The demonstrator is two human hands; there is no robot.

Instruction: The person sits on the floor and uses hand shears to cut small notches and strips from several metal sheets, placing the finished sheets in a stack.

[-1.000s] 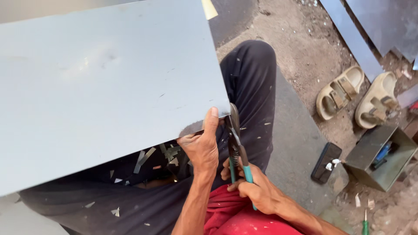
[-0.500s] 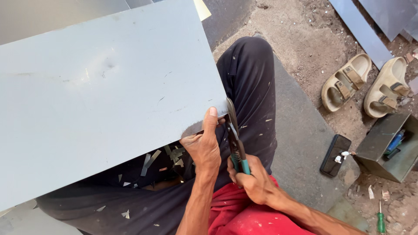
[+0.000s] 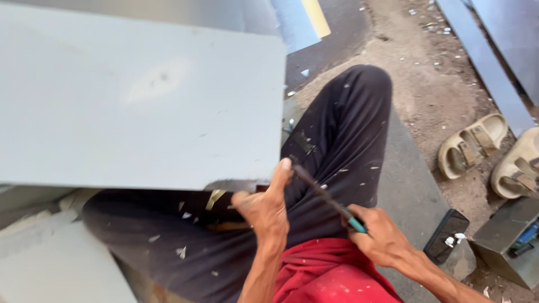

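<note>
On lap, snips (image 3: 325, 196) now lower, flatter.

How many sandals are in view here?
2. One sandal lies whole on the dirt at right; the other sandal sits beside it, cut off by the right edge of the picture. None seems hidden elsewhere.

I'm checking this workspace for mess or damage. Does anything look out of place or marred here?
Yes. The grey metal sheet has a scuffed dent near its middle. Small pale offcuts lie scattered over the dark trousers and ground. A phone lies on the dirt.
</note>
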